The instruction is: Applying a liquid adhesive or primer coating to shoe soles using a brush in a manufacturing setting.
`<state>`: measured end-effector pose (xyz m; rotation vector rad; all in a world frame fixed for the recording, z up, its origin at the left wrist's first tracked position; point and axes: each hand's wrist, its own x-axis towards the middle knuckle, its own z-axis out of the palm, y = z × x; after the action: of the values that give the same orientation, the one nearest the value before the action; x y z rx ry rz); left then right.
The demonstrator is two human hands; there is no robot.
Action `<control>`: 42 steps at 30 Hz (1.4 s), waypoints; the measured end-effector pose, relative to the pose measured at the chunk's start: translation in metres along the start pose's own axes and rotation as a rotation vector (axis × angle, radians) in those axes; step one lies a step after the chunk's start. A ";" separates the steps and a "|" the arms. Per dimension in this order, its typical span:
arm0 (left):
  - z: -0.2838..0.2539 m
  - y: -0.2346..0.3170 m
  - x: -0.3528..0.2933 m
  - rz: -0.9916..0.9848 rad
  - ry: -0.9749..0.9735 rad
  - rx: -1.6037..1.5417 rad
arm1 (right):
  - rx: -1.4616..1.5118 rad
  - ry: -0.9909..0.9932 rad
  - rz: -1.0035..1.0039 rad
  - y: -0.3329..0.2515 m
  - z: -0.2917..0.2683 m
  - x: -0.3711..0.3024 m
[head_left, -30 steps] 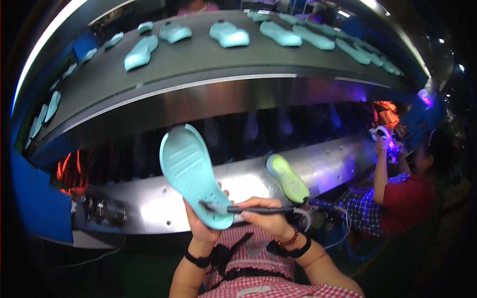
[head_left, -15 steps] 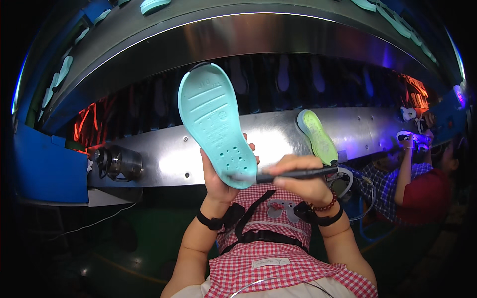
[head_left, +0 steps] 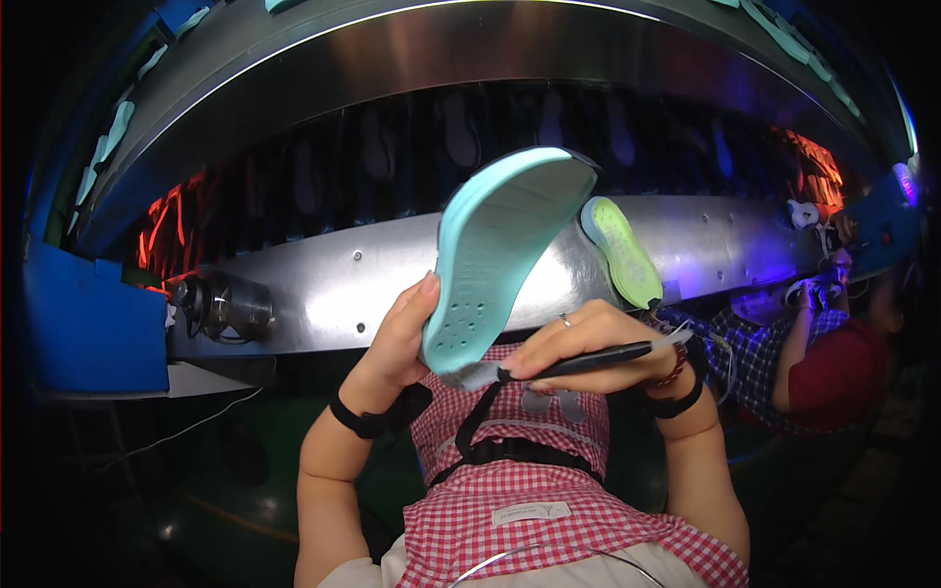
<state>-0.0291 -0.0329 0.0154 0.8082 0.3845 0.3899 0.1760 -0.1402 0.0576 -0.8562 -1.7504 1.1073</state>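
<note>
In the left hand (head_left: 397,338), the teal sole (head_left: 500,255) has tilted rightward.

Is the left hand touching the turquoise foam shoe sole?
Touching. The head view shows the left hand wrapped around the lower edge of the turquoise foam shoe sole, thumb pressed against its side, no gap visible.

yellow-green sole (head_left: 621,252) | steel conveyor housing (head_left: 323,284) | blue bin (head_left: 93,328) | co-worker's red sleeve (head_left: 833,367)

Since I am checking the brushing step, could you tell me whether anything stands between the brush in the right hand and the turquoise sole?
Nothing visible: the brush tip meets the turquoise sole at its lower edge.
</note>
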 end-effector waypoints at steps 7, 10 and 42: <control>0.017 0.016 0.000 -0.190 -0.020 -0.008 | -0.007 -0.103 -0.026 -0.004 -0.006 0.004; 0.002 0.019 -0.008 -0.321 -0.030 0.086 | 0.051 -0.220 -0.017 -0.011 -0.015 0.000; -0.030 -0.007 -0.005 0.190 0.147 -0.496 | -0.073 0.342 -0.033 -0.017 0.003 -0.020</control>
<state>-0.0466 -0.0214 -0.0083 0.3316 0.3286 0.6934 0.1791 -0.1646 0.0669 -0.9938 -1.5201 0.8232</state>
